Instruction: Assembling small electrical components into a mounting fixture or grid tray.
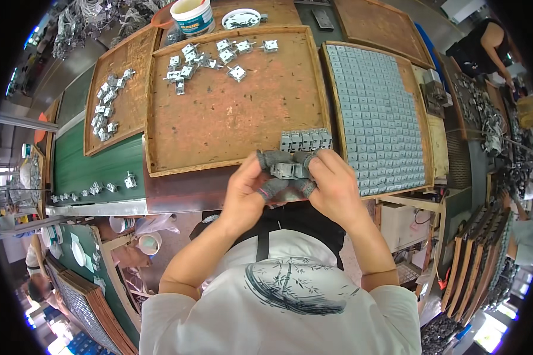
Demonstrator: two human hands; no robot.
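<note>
Between my two hands, near the front edge of a wooden tray (237, 118), is a small silvery box-shaped metal part (285, 171). My left hand (246, 188) pinches its left side and my right hand (336, 184) its right side. Grey cloth covers the fingertips of both hands and hides some of the part. Just beyond my right fingers, a row of several similar box-shaped parts (305, 140) stands side by side in the tray's near right corner. More loose parts (237, 73) with thin projecting pins lie scattered at the tray's far side.
To the right, a second tray (428, 155) is packed with rows of metal parts. A smaller tray (127, 110) with loose parts sits at the left, beside a green belt (95, 168) carrying several more. A white bucket (193, 18) stands at the back. Another person (485, 47) is at the far right.
</note>
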